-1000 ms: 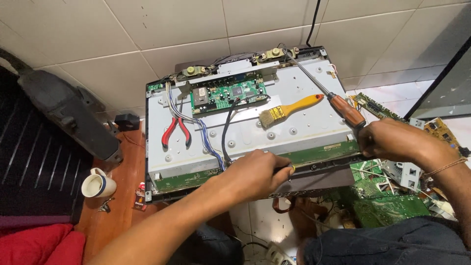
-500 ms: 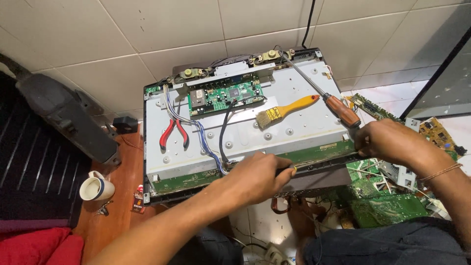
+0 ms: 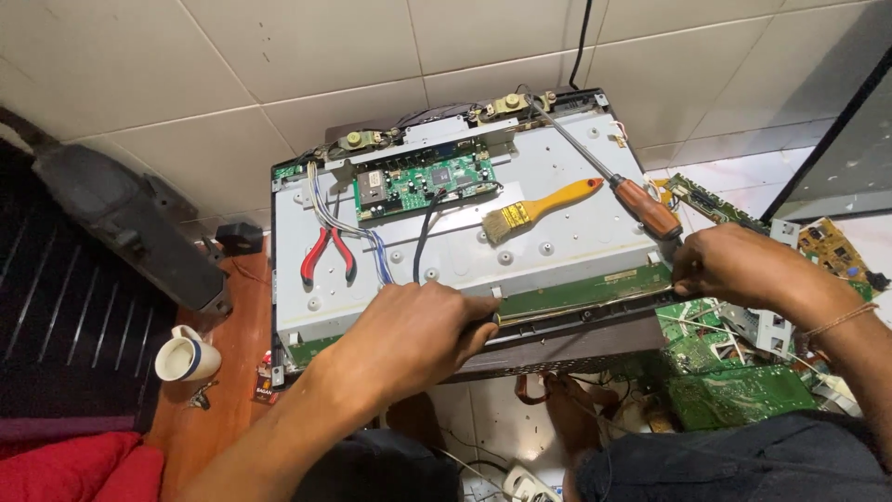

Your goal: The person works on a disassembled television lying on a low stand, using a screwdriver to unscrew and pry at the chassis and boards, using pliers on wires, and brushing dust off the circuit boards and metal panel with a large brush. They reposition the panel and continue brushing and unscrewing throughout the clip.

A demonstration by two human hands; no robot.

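Two hands, left (image 3: 409, 335) and right (image 3: 734, 265), pinch the panel's (image 3: 465, 251) near edge strip (image 3: 585, 302): likely thin, fragile, best held by the frame.

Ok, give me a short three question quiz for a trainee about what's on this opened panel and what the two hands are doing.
1. True or false: the red-handled pliers lie on the grey metal back panel, left of the green circuit board.
2. Which tool has a yellow handle? A) the paintbrush B) the screwdriver C) the white mug
3. Fill in: the left hand and the right hand both grip the panel's ____ edge, near or far from the person?

Key
1. True.
2. A; the screwdriver's handle is reddish brown.
3. Near; the left hand sits about mid-edge, the right hand at the right corner.
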